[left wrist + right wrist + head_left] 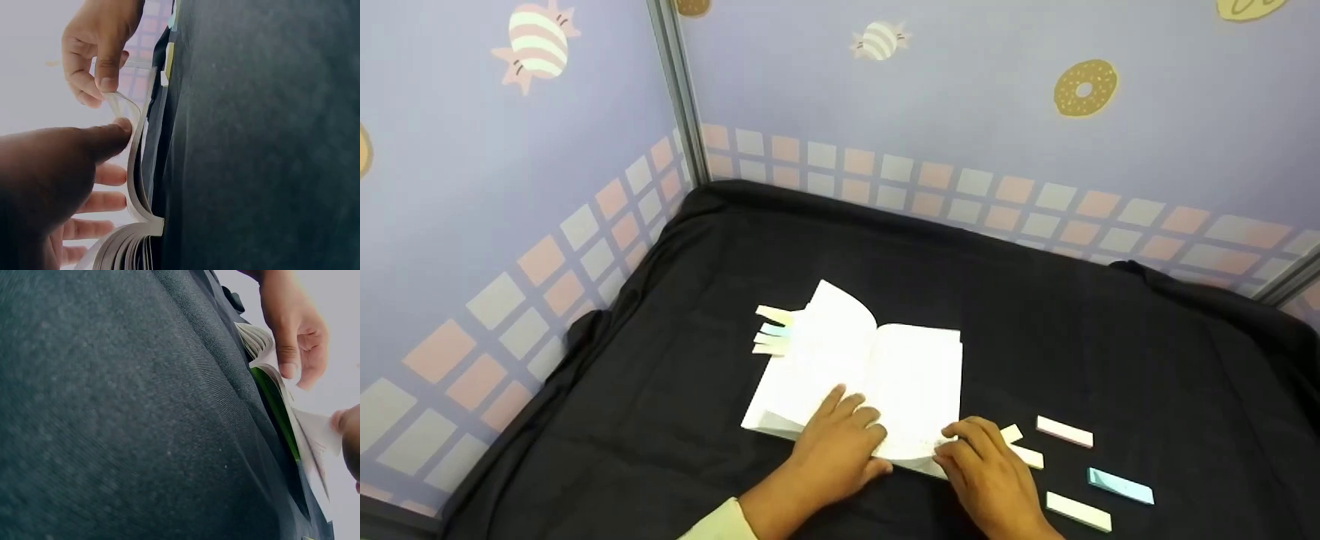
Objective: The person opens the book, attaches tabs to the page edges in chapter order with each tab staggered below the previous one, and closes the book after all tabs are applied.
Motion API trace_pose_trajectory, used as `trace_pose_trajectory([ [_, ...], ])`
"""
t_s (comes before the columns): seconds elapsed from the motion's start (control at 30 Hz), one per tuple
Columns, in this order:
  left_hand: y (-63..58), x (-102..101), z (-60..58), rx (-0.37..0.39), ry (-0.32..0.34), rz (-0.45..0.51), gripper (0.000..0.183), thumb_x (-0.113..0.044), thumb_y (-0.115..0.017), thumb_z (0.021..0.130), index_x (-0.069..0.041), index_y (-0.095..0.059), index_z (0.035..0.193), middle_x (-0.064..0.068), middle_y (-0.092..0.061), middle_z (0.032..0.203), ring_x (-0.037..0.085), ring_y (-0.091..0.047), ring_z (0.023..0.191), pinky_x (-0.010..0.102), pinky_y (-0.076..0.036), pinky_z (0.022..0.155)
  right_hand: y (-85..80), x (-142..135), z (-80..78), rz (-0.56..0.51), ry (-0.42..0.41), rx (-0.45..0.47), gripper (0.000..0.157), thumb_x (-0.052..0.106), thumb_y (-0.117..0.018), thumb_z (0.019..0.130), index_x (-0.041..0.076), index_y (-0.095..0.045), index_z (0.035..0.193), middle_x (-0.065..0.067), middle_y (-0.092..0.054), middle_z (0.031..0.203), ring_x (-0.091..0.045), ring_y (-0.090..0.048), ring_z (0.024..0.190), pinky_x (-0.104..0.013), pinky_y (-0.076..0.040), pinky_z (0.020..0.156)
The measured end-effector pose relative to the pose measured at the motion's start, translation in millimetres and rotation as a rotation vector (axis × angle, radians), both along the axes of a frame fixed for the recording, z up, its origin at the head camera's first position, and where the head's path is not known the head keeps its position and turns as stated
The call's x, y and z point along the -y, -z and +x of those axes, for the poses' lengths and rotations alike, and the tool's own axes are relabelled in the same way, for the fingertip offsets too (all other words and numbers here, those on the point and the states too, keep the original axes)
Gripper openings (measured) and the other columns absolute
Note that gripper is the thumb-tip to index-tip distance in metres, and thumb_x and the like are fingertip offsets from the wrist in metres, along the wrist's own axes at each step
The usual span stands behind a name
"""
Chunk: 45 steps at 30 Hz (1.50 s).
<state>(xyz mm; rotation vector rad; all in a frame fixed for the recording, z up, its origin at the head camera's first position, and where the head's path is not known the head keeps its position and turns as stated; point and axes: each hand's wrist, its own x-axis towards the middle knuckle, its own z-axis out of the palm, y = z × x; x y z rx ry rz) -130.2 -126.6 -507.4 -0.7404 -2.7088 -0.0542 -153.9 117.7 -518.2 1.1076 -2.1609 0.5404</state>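
An open book [916, 382] with white pages lies on the black cloth. My left hand [844, 442] rests on its lower middle with fingers spread, the thumb by the bottom edge. At the lower right corner my right hand [986, 469] pinches a page between thumb and fingers. The right wrist view shows that page corner [318, 430] lifted and bent. Several sticky tabs [771, 349], yellow, blue and cream, stick out from the book's left edge. Beside my right hand lie pale sticky strips [1026, 456], partly hidden by it.
Right of the book lie a pink-edged sticky pad [1065, 432], a blue sticky pad [1120, 486] and a pale yellow sticky pad [1078, 512]. Black cloth [645, 420] covers the table. Patterned wall panels [960, 97] stand behind and to the left.
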Motion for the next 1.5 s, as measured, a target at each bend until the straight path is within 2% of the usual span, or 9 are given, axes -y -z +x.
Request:
trace_pose_trajectory([
  [0.2,1.3,2.2,-2.2,-0.105,-0.005,0.07,0.021,-0.033,-0.058,0.087,-0.018,-0.063,0.1,-0.003,-0.061,0.097,0.022,-0.052,0.105,0.05,-0.028,0.104,0.5,-0.8,2.7,-0.036,0.069,0.017,0.033,0.035,-0.058,0.091,0.011,-0.064,0.112,-0.007,-0.057,0.115,-0.022,-0.054,0.103,-0.028,-0.046,0.081],
  [0.4,-0.1,5.1,-7.0,-0.438,-0.052,0.303,0.072,-0.005,-0.049,0.076,-0.016,-0.03,0.144,0.026,-0.039,0.137,0.044,-0.036,0.126,0.061,-0.025,0.101,3.4,-1.6,2.0,0.01,0.076,0.022,0.034,0.035,-0.041,0.099,0.017,-0.067,0.114,-0.006,-0.056,0.118,-0.024,-0.053,0.108,-0.033,-0.05,0.073],
  [0.47,-2.2,4.9,-7.0,-0.424,-0.089,0.237,0.071,-0.002,-0.054,0.077,-0.023,-0.035,0.143,0.025,-0.028,0.145,0.046,-0.024,0.133,0.062,-0.017,0.104,4.3,-2.1,1.2,0.027,0.055,0.016,0.032,0.032,-0.04,0.1,0.019,-0.069,0.101,-0.003,-0.058,0.116,-0.024,-0.053,0.107,-0.033,-0.05,0.075],
  [0.6,-3.5,2.5,-3.1,-0.227,-0.036,-0.003,0.038,-0.016,-0.066,0.077,-0.023,-0.062,0.114,0.005,-0.054,0.128,0.032,-0.036,0.13,0.053,-0.015,0.109,5.1,-1.7,-0.2,0.024,0.015,-0.021,0.028,0.029,-0.043,0.099,0.017,-0.067,0.089,-0.001,-0.06,0.107,-0.023,-0.055,0.1,-0.029,-0.047,0.079],
  [0.67,-2.7,1.2,-0.9,-0.131,0.022,-0.038,0.02,-0.032,-0.068,0.079,-0.022,-0.065,0.095,-0.001,-0.061,0.111,0.027,-0.047,0.12,0.049,-0.021,0.108,4.7,-1.1,-1.1,0.015,0.001,-0.034,0.025,0.028,-0.047,0.097,0.016,-0.066,0.087,0.0,-0.061,0.103,-0.022,-0.055,0.097,-0.027,-0.045,0.081],
  [0.8,-0.7,0.2,1.1,-0.042,0.047,-0.001,0.026,-0.048,-0.065,0.081,-0.022,-0.064,0.084,-0.006,-0.059,0.097,0.019,-0.052,0.104,0.046,-0.029,0.105,2.7,0.1,-2.0,-0.015,-0.035,-0.047,0.021,0.026,-0.053,0.095,0.013,-0.065,0.084,0.0,-0.06,0.098,-0.022,-0.055,0.094,-0.025,-0.043,0.083],
  [1.13,-2.7,2.4,-2.3,-0.05,0.05,-0.013,0.035,-0.057,-0.059,0.082,-0.022,-0.065,0.085,-0.007,-0.06,0.094,0.017,-0.052,0.099,0.046,-0.028,0.104,0.6,0.0,-1.2,-0.05,-0.031,-0.058,0.018,0.026,-0.056,0.094,0.013,-0.066,0.086,0.001,-0.061,0.095,-0.021,-0.056,0.092,-0.024,-0.043,0.084],
  [1.3,0.1,1.7,-3.1,-0.106,0.041,-0.009,0.021,-0.039,-0.058,0.088,-0.021,-0.065,0.093,-0.007,-0.062,0.092,0.016,-0.054,0.097,0.045,-0.031,0.102,1.0,0.3,-0.1,-0.045,0.009,-0.043,0.027,0.03,-0.052,0.095,0.009,-0.067,0.103,-0.002,-0.06,0.104,-0.022,-0.056,0.096,-0.027,-0.044,0.083],
  [1.5,-1.6,4.9,-8.5,-0.448,-0.118,0.272,0.056,-0.013,-0.047,0.083,-0.012,-0.04,0.139,0.017,-0.057,0.114,0.033,-0.053,0.108,0.055,-0.035,0.097,2.2,0.4,1.5,0.027,0.044,0.009,0.034,0.032,-0.04,0.099,0.016,-0.066,0.114,-0.005,-0.057,0.117,-0.024,-0.053,0.107,-0.032,-0.05,0.071],
])
